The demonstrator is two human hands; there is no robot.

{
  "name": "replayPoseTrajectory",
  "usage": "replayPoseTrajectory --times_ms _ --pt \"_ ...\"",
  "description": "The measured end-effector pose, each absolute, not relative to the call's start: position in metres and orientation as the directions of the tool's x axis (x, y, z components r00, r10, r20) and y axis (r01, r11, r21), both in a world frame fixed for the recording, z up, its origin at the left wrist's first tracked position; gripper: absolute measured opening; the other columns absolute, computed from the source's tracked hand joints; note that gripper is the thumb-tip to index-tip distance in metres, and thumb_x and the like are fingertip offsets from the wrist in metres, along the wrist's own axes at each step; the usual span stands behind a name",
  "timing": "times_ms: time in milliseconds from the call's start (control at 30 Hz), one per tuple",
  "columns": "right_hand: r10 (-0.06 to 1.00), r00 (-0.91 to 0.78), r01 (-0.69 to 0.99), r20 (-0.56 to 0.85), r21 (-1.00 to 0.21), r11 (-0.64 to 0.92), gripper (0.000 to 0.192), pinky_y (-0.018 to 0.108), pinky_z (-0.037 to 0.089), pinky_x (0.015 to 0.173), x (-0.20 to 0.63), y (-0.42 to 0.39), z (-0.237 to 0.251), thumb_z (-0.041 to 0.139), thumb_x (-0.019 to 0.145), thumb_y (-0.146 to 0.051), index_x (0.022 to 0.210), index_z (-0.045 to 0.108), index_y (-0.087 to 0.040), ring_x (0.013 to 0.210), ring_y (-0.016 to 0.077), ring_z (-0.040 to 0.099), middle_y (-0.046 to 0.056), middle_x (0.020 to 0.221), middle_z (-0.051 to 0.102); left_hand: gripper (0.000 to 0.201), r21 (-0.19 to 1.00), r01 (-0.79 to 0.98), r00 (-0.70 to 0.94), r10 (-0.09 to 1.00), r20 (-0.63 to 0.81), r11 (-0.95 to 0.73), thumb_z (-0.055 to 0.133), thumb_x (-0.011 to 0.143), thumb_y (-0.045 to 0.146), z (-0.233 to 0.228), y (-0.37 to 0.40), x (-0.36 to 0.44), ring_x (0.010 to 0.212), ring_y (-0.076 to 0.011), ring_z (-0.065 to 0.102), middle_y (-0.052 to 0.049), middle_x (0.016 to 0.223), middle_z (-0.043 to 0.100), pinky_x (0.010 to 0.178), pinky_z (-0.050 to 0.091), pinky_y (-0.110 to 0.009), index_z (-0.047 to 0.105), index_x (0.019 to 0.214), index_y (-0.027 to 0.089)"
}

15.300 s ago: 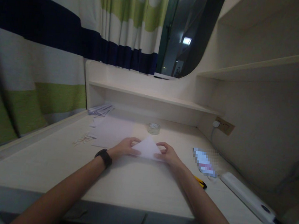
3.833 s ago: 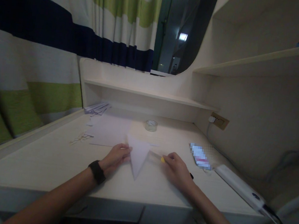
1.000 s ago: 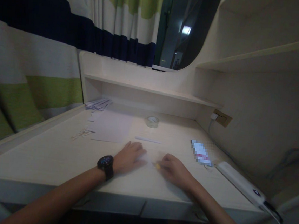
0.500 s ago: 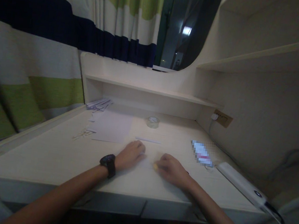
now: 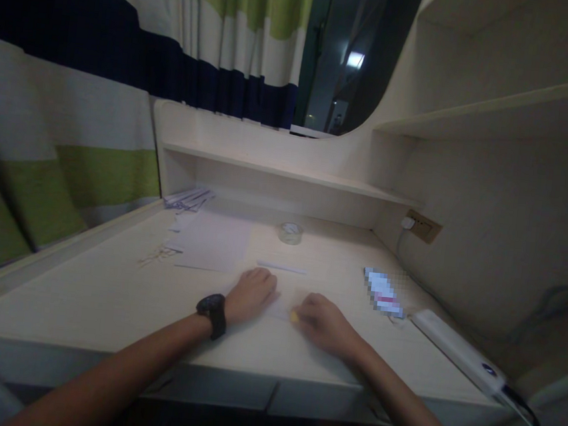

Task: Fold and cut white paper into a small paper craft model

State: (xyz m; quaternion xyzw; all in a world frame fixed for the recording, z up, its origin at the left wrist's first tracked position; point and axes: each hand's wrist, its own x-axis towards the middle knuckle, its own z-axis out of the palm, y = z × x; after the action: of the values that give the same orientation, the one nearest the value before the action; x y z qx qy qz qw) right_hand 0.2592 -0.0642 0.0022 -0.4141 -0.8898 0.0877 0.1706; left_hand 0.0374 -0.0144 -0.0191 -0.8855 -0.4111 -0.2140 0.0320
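My left hand (image 5: 253, 294), with a black watch on the wrist, rests low over the desk, its fingers curled and pressed together. Toward its fingertips lies a faint whitish piece that looks like paper (image 5: 279, 308); its edges blend into the desk. Across from it, my right hand (image 5: 326, 323) is closed, thumb and fingers pinching a small yellow object (image 5: 295, 316) whose kind I cannot make out. A thin white paper strip (image 5: 281, 267) lies just beyond my hands. Farther back stands a roll of clear tape (image 5: 291, 233).
White paper sheets (image 5: 214, 240) lie at the back left, beside a pile of folded paper strips (image 5: 188, 198) and some thin string-like bits (image 5: 159, 253). On the right are a phone (image 5: 383, 293) and a white power strip (image 5: 456, 347) with cables. A low shelf (image 5: 288, 171) spans the desk's back.
My left hand and watch have shifted slightly to the right, toward my right hand. My right hand stays almost in place, still pinching the yellow object.
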Motion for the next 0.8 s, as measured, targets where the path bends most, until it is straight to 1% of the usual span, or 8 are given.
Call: replayPoseTrajectory --times_ms 100,167,300,433,500,567,667,800 --pt "0.774 -0.579 0.713 0.256 -0.3 0.633 0.022 0.03 0.039 0.075 0.258 -0.064 -0.004 0.053 0.085 -0.027 0.102 0.065 -0.021 0.085 0.0181 0.051 0.006 0.089 0.058 0.023 0.104 0.744 0.57 0.708 0.417 -0.66 0.037 0.092 0.035 -0.02 -0.017 0.039 0.09 -0.0228 0.046 -0.008 0.092 0.052 0.081 0.037 -0.039 0.051 0.085 0.017" --pt "0.769 -0.561 0.712 0.305 -0.295 0.637 0.025 0.031 0.039 0.076 0.258 -0.065 -0.01 0.053 0.085 -0.024 0.108 0.063 -0.022 0.086 0.0183 0.051 0.007 0.091 0.058 0.023 0.1 0.747 0.566 0.707 0.423 -0.658 0.036 0.092 0.034 -0.02 -0.018 0.039 0.091 -0.0229 0.046 -0.008 0.093 0.052 0.083 0.037 -0.04 0.051 0.087 0.017" --pt "0.706 -0.581 0.67 0.405 -0.254 0.698 0.029 0.031 0.039 0.075 0.257 -0.07 -0.021 0.051 0.085 -0.015 0.11 0.062 -0.025 0.086 0.0183 0.05 0.007 0.095 0.057 0.023 0.082 0.767 0.551 0.72 0.422 -0.636 0.035 0.092 0.033 -0.023 -0.018 0.04 0.093 -0.0231 0.046 -0.009 0.094 0.052 0.084 0.036 -0.041 0.051 0.087 0.016" --pt "0.665 -0.612 0.645 0.428 -0.215 0.733 0.036 0.032 0.04 0.076 0.259 -0.071 -0.024 0.048 0.083 -0.008 0.109 0.063 -0.027 0.088 0.0187 0.048 0.007 0.096 0.056 0.026 0.082 0.772 0.551 0.727 0.409 -0.63 0.034 0.093 0.035 -0.023 -0.019 0.041 0.097 -0.024 0.047 -0.01 0.099 0.053 0.087 0.035 -0.043 0.051 0.09 0.017" --pt "0.653 -0.622 0.639 0.432 -0.201 0.742 0.039 0.032 0.04 0.076 0.26 -0.071 -0.025 0.048 0.081 -0.006 0.109 0.063 -0.028 0.088 0.019 0.048 0.007 0.096 0.055 0.028 0.1 0.771 0.551 0.737 0.393 -0.629 0.033 0.093 0.036 -0.02 -0.02 0.04 0.102 -0.0249 0.046 -0.01 0.103 0.054 0.09 0.034 -0.045 0.052 0.092 0.017" --pt "0.651 -0.627 0.636 0.428 -0.201 0.745 0.043 0.033 0.04 0.076 0.26 -0.071 -0.025 0.048 0.079 -0.004 0.112 0.062 -0.029 0.089 0.0192 0.047 0.007 0.097 0.054 0.031 0.121 0.764 0.551 0.738 0.39 -0.634 0.03 0.094 0.037 -0.018 -0.021 0.038 0.113 -0.0263 0.042 -0.01 0.111 0.053 0.095 0.03 -0.048 0.054 0.098 0.018" --pt "0.658 -0.619 0.642 0.428 -0.206 0.738 0.047 0.033 0.041 0.076 0.26 -0.072 -0.025 0.048 0.077 -0.002 0.114 0.061 -0.029 0.089 0.0195 0.046 0.007 0.097 0.053 0.037 0.125 0.747 0.571 0.726 0.383 -0.653 0.025 0.095 0.04 -0.015 -0.022 0.031 0.13 -0.0276 0.026 -0.007 0.132 0.043 0.102 0.019 -0.052 0.05 0.117 0.024" --pt "0.668 -0.613 0.655 0.422 -0.201 0.728 0.043 0.033 0.04 0.076 0.259 -0.072 -0.025 0.048 0.079 -0.004 0.11 0.063 -0.029 0.088 0.0194 0.046 0.007 0.094 0.053 0.048 0.108 0.748 0.608 0.741 0.286 -0.655 0.02 0.094 0.048 -0.022 -0.022 0.019 0.135 -0.03 0.017 -0.008 0.146 0.028 0.104 0.014 -0.055 0.039 0.133 0.029"
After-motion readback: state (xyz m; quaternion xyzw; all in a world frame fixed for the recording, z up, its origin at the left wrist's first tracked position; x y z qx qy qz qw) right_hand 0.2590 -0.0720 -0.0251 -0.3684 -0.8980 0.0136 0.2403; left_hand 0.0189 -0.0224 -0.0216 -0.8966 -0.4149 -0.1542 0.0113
